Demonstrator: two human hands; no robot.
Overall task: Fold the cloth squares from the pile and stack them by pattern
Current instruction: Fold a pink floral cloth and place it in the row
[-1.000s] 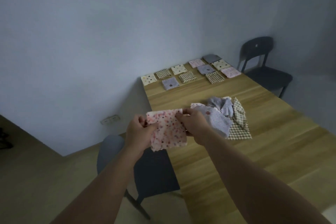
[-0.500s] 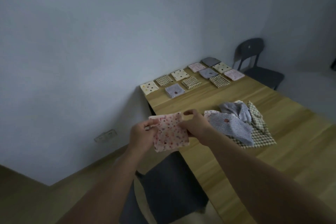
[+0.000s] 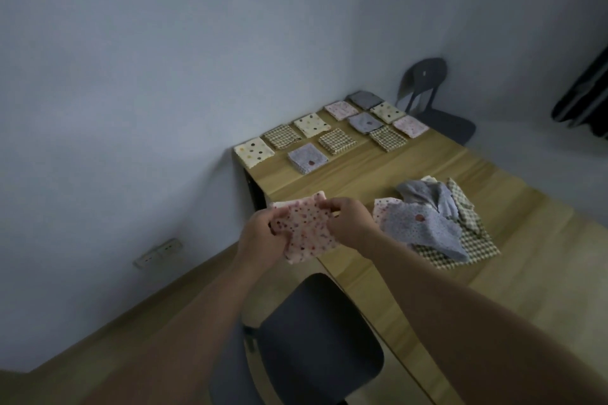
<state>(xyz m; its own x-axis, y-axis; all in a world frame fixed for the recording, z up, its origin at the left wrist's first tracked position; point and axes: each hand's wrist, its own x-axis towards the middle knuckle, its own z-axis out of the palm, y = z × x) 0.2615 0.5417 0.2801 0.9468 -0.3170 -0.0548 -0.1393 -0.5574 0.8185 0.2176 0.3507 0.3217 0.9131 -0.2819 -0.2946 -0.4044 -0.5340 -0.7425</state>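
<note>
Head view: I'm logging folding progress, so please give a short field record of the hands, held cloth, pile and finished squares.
Held cloth: pink dotted cloth square, held up between both hands
Left hand: left hand grips its left side
Right hand: right hand pinches its upper right part
Pile: loose heap of unfolded cloths on the wooden table, grey-blue over checked
Finished: eleven folded squares in rows at the table's far end

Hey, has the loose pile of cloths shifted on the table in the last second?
No. The pile keeps its spot and shape on the table, equally far from the folded stacks.
</note>
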